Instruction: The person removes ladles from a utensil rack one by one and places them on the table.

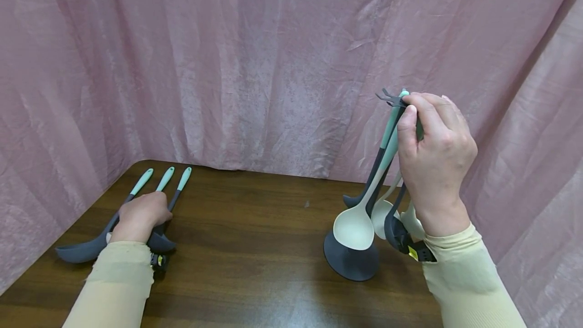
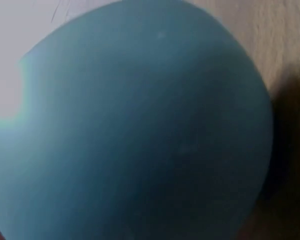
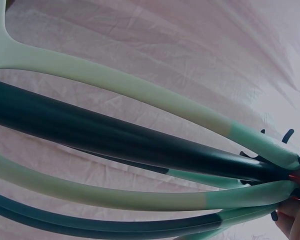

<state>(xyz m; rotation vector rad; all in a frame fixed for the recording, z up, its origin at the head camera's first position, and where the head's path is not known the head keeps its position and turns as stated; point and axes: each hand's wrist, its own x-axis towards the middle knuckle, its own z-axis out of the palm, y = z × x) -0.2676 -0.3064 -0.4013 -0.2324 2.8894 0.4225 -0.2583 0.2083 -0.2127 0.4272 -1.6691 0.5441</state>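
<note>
Hanging utensils (image 1: 356, 227) fill the rack (image 1: 352, 265) your right grip (image 1: 437, 151) pinches. Three pieces (image 1: 184, 178) lie unhung on the table (image 1: 255, 216); your left grip's (image 1: 142, 211) hold is hidden.

Long sleeves in pale, yellowish cream run in from the lower left and lower right of the frame: the left sleeve (image 1: 109, 292) and the right sleeve (image 1: 469, 287). Each has a faintly greener band below the cuff, and the right cuff (image 1: 455, 242) is creased. Both wrists carry a small black device, the left device (image 1: 157, 263) and the right device (image 1: 425, 252), each marked with yellow.
</note>
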